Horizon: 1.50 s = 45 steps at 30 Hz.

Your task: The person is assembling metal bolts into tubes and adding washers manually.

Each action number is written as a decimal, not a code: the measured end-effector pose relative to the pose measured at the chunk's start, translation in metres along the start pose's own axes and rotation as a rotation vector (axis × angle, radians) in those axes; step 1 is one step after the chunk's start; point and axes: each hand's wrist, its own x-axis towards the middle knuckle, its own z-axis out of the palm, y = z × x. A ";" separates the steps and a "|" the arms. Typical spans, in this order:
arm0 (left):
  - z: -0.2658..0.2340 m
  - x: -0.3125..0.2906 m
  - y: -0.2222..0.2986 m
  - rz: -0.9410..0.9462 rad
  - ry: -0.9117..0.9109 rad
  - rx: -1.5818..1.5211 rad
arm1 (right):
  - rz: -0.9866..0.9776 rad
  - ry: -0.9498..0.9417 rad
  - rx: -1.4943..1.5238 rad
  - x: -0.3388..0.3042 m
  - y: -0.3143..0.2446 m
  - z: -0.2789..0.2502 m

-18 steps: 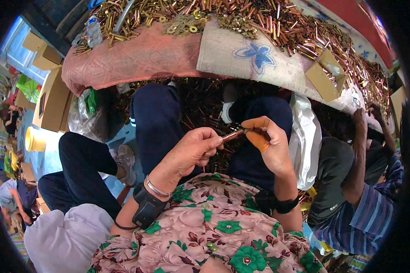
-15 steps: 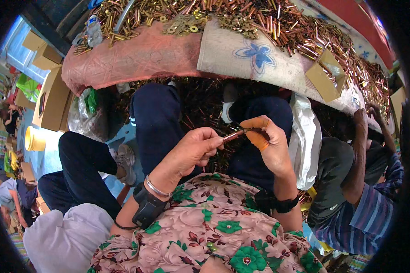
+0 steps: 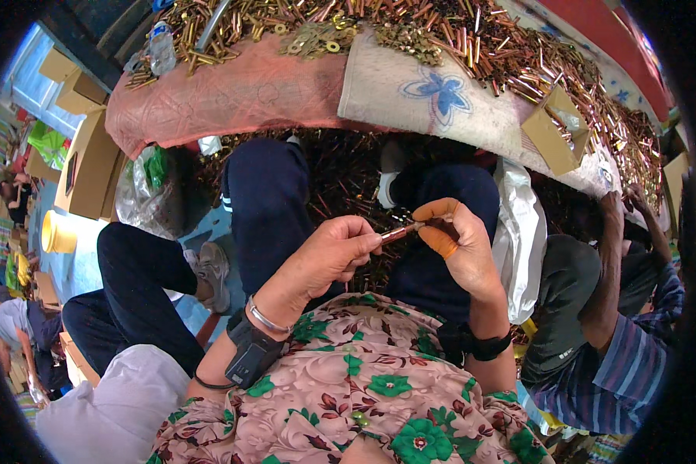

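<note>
Near the centre of the frame, the person's bare left hand (image 3: pixel 326 251) is grasping a slim, shiny copper-coloured metal tube (image 3: pixel 395 233) between thumb and curled fingers, with the tube sloping gently up toward the right. The right hand (image 3: pixel 472 251), just right of centre, is wearing orange finger covers (image 3: pixel 438 242) on its thumb and forefinger and is pinching at the tube's right end; whether a smaller piece is sitting between those tips is too fine to tell. A silver metal bangle (image 3: pixel 267 317) and a black strapped device (image 3: pixel 251 352) are circling the left wrist and forearm, at the lower left of centre. Both hands are hovering above the person's lap, between knees in dark navy trousers (image 3: pixel 259 185). Across the top of the frame, a broad heap of copper-coloured metal tubes (image 3: pixel 479 46) is lying beside a patch of flat brass-coloured washers (image 3: pixel 317 42), above a red patterned cloth (image 3: pixel 232 97) and a white cloth with a blue flower (image 3: pixel 379 85). An open brown cardboard box (image 3: pixel 545 135) is leaning at the upper right, and a co-worker in a blue striped shirt (image 3: pixel 634 371) is sitting at the right edge, reaching upward.
</note>
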 end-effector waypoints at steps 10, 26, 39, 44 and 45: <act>0.002 -0.001 0.001 0.088 0.045 0.188 | -0.030 -0.001 -0.120 0.003 0.004 0.001; -0.005 0.010 -0.004 0.384 0.188 0.594 | 0.295 0.070 0.527 0.009 0.009 0.017; -0.006 0.009 0.004 0.284 0.116 0.475 | 0.111 0.021 0.032 0.011 0.016 0.012; -0.007 0.011 0.005 0.275 0.120 0.452 | 0.122 0.113 0.390 0.013 0.015 0.020; -0.007 0.010 0.005 0.272 0.111 0.433 | 0.102 0.080 0.212 0.014 0.015 0.019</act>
